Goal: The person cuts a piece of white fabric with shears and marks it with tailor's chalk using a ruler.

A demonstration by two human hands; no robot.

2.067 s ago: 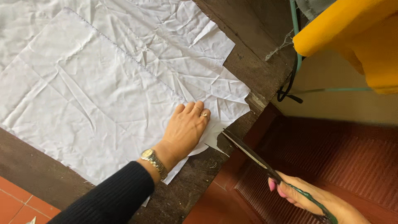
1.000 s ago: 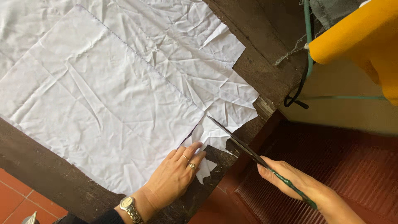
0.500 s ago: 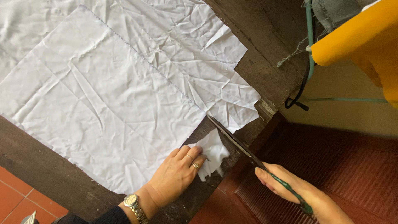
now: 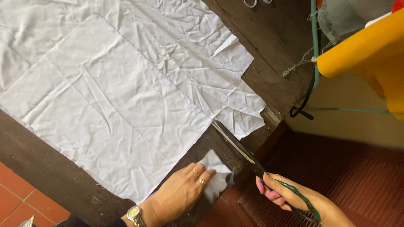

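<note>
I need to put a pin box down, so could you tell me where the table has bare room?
Bare dark wood shows on the table beyond the white cloth's far-right edge, and along the near edge by the red floor. The corner is crowded: left hand on a cut scrap, right hand with scissors.

A dark, worn wooden table [image 4: 50,176] runs diagonally across the frame from lower left to upper right. Crumpled white cloth [image 4: 126,96] lies flat on it, covering the upper left and centre; a small white scrap [image 4: 215,176] rests near the lower edge.
</note>
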